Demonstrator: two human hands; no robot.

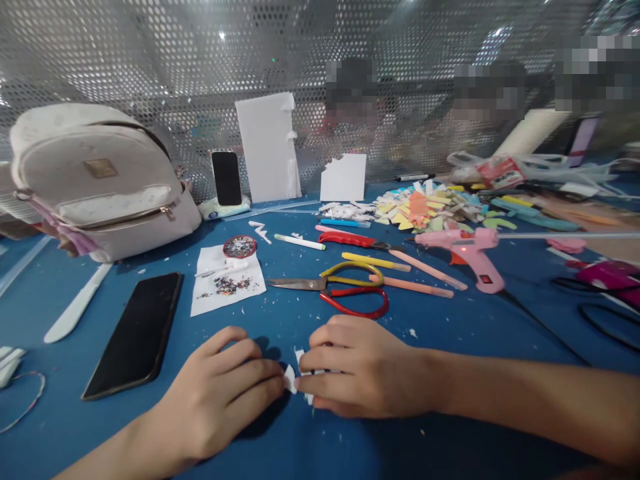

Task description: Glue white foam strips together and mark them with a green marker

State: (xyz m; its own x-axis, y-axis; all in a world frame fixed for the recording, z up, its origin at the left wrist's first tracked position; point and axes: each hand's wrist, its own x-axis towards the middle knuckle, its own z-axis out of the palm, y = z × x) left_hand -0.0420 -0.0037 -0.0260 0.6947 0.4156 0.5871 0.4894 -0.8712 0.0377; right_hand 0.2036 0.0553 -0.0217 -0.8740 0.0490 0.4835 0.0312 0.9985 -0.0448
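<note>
- One white scrap (pixel 290 379), at the frame's lower centre, is pinched in the fingertips of the left hand (pixel 227 390); the right hand (pixel 365 367) curls over more white bits (pixel 300 357), its exact grip partly hidden.
- Beneath the hands, the blue worktop (pixel 375 448) takes their shadows and is dotted with pale crumbs.
- Centre left, a dark phone (pixel 135 340) lies flat, near a white sheet (pixel 203 300) holding dark flecks.
- At centre, open scissors (pixel 300 284); centre right, a pink glue gun (pixel 470 253) with its light glowing.
- Farther back, a heap of coloured scraps (pixel 425 207), and a pale backpack (pixel 110 180) at upper left.
- Across the top, a grey perforated screen (pixel 150 60), speckled with light; a white board (pixel 267 150) stands before it.
</note>
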